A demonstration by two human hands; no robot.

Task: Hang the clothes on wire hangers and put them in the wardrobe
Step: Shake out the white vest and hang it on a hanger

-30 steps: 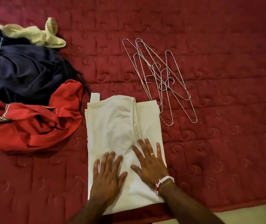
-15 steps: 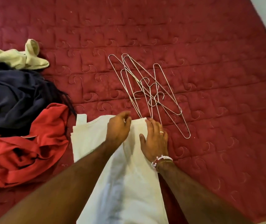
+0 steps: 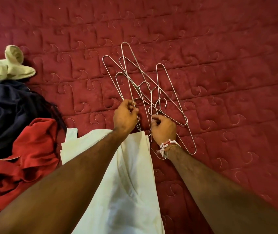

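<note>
Head view: the wire hangers (image 3: 151,96) lie in a tangled heap on the red bedcover (image 3: 219,65), just beyond the far edge of the cream garment (image 3: 131,174). Both hands are above that edge. The left hand (image 3: 125,115) has its fingers curled around the wire of one hanger. The right hand (image 3: 163,128), with a bead bracelet (image 3: 166,145) at the wrist, curls its fingers on other wires. To the left of the cream garment lie a red garment (image 3: 25,157), a dark blue garment (image 3: 3,112) and, farther away, a pale yellow cloth (image 3: 11,66).

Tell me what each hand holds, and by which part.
Both grip the tangled wire hangers: the left hand pinches a long side wire, and the right hand curls round wires near the hooks.
</note>
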